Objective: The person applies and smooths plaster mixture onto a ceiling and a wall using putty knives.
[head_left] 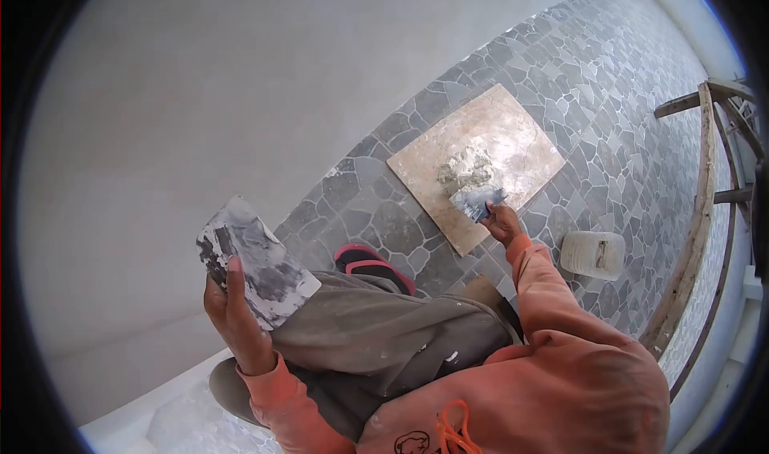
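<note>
My left hand [239, 322] is closed on a flat rectangular plate [268, 274], dark and smeared with white plaster, held up near the wall. The thumb lies across its face. Farther forward, my right hand [503, 223] grips a wide putty knife [476, 203], its blade coated with wet plaster. The blade rests at the near edge of a grey-white plaster mound [466, 168]. Under the mound lies a square beige board [521, 137], stained with dried plaster. The putty knife's handle is mostly hidden by my fingers.
A pale wall [200, 93] runs along the left. The floor [633, 133] is grey irregular stone paving. Right of my forearm stands a whitish plastic container [593, 255]. Wooden scaffold poles [695, 246] rise at the right. My sandalled foot [372, 267] is near the board.
</note>
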Tool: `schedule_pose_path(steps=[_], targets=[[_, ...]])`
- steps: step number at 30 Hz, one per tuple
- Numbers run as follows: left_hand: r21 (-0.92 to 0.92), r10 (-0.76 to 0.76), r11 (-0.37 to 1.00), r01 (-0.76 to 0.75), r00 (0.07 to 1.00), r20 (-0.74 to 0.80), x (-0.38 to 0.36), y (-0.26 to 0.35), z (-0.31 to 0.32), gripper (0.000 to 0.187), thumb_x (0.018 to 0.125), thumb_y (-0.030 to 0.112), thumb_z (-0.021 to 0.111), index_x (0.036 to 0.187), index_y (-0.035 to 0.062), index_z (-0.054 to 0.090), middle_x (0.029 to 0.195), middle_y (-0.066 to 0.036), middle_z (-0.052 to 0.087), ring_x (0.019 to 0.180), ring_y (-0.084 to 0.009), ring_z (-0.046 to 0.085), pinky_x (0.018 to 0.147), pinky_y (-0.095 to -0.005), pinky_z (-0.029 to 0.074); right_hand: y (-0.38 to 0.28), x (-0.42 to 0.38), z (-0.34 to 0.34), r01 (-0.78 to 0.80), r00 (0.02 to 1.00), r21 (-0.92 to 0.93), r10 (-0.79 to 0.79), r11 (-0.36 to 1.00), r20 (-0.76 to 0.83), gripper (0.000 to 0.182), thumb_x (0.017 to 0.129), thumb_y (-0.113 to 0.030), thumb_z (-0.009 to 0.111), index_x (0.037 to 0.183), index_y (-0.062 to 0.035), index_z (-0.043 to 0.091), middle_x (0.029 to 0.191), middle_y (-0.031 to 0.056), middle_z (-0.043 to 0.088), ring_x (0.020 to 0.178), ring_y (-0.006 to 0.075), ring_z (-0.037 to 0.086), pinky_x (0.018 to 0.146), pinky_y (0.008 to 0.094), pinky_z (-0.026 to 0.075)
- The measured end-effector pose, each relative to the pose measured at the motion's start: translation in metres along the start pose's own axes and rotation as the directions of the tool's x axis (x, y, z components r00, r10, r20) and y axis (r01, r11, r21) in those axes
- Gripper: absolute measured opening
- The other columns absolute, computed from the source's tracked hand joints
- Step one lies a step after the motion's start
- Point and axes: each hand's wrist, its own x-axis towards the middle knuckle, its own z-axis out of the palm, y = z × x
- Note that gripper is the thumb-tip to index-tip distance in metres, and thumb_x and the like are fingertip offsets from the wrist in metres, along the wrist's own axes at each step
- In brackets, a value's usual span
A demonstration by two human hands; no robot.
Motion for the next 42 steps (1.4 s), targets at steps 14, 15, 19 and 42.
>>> schedule_pose_path(steps=[14, 15, 19, 42], targets=[[-0.253, -0.433, 0.834, 0.491, 0.866, 0.25, -0.019, -0.065, 0.101, 0.027, 0.1, 0.024, 0.051, 0.101, -0.0001, 0.063, 0.087, -0.002, 0.062, 0.073, -0.0095, 0.055, 0.067, -0.0267, 0.046, -0.106, -0.112, 0.136, 0.328, 0.901, -0.302, -0.201, 0.895, 0.384, 0.029, 0.098, -0.007, 0.054, 0.126, -0.001, 0.055, 0.118, 0.0089, 0.062, 0.108, 0.0228, 0.062, 0.092, 0.042, 0.053], [-0.282, -0.45, 0.81, 0.515, 0.853, 0.265, -0.019, -0.067, 0.111, 0.027, 0.101, 0.024, 0.05, 0.1, 0.0001, 0.063, 0.087, -0.002, 0.063, 0.072, -0.01, 0.056, 0.066, -0.0271, 0.047, -0.11, -0.119, 0.148, 0.392, 0.88, -0.305, -0.256, 0.868, 0.401, 0.029, 0.097, -0.006, 0.054, 0.126, -0.0006, 0.055, 0.118, 0.0086, 0.062, 0.108, 0.0223, 0.062, 0.092, 0.041, 0.053], [-0.308, -0.461, 0.762, 0.57, 0.811, 0.361, -0.018, -0.061, 0.142, 0.031, 0.102, 0.024, 0.044, 0.105, -0.0019, 0.061, 0.091, -0.006, 0.064, 0.077, -0.0138, 0.062, 0.07, -0.0297, 0.051, -0.123, -0.157, 0.207, 0.701, 0.709, -0.391, -0.523, 0.596, 0.473, 0.023, 0.095, -0.001, 0.057, 0.118, 0.002, 0.059, 0.105, 0.0087, 0.065, 0.097, 0.018, 0.063, 0.082, 0.0314, 0.052], [-0.521, -0.275, 0.717, 0.463, 0.874, 0.4, -0.034, 0.001, 0.148, 0.035, 0.104, 0.026, 0.043, 0.112, -0.004, 0.059, 0.103, -0.007, 0.064, 0.091, -0.0134, 0.06, 0.08, -0.0291, 0.05, -0.127, -0.186, 0.288, 0.908, 0.029, -0.11, -0.202, -0.404, 0.979, 0.061, 0.075, -0.004, 0.075, 0.132, -0.0059, 0.053, 0.137, 0.0176, 0.055, 0.125, 0.0352, 0.054, 0.105, 0.0452, 0.046]])
